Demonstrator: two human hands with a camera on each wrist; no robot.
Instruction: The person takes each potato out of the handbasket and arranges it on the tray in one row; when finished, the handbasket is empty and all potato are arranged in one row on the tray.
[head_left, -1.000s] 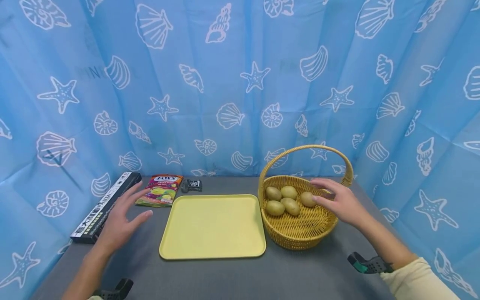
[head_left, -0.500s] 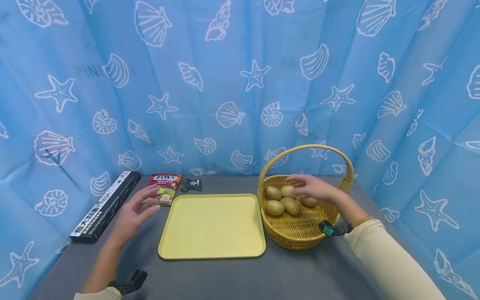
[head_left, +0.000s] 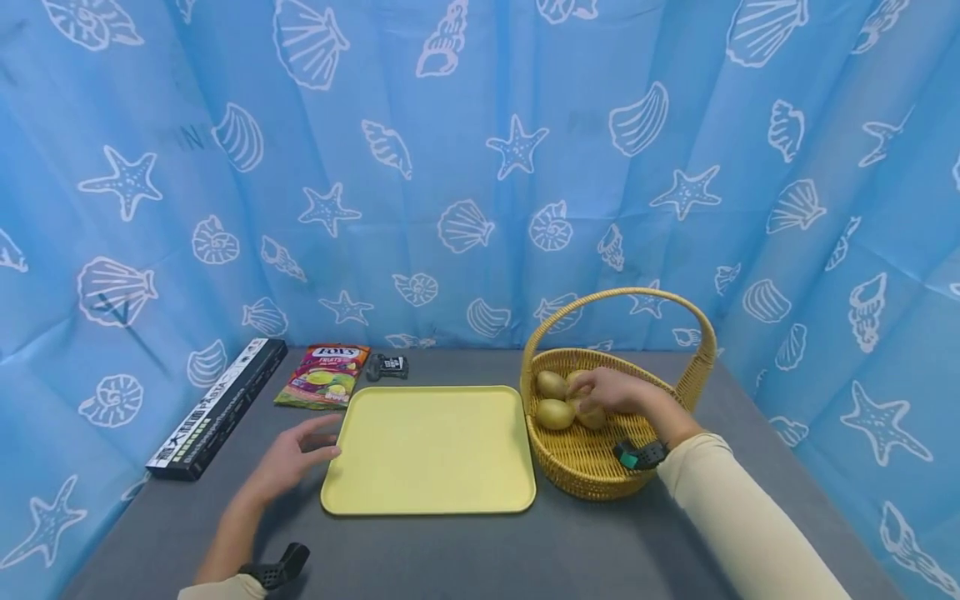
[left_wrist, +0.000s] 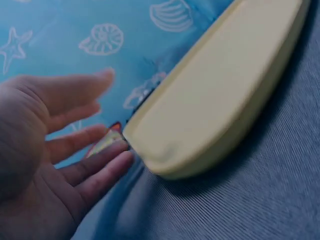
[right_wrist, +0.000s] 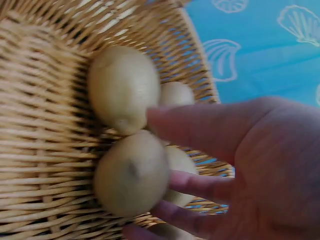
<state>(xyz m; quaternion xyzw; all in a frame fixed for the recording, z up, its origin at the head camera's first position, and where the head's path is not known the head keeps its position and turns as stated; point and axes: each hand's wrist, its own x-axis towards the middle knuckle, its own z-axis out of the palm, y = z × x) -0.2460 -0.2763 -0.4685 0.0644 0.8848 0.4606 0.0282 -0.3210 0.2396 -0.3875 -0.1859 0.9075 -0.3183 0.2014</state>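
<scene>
In the head view my right hand (head_left: 618,392) reaches down into the wicker basket (head_left: 592,486), over the kiwis at its left side. Several smooth yellow-brown kiwis (head_left: 555,414) lie together there, some hidden by the hand. In the right wrist view the thumb tip is right at the upper kiwi (right_wrist: 122,85), and the fingers extend beside the lower kiwi (right_wrist: 131,172), with a wide gap between thumb and fingers. My left hand (head_left: 292,458) is at the left edge of the yellow tray (head_left: 427,450), fingers loosely spread, holding nothing.
Behind the left hand lie a FOX'S candy bag (head_left: 326,375) and a long black-and-white pasta box (head_left: 217,408). A small black packet (head_left: 387,367) is at the back. The basket's tall handle (head_left: 618,293) arches above it. A blue shell-patterned curtain (head_left: 465,167) hangs behind the grey table.
My right hand has moved left and down, from the basket's right side onto the kiwis. My left hand has come right and lower, from near the pasta box to the tray's left edge.
</scene>
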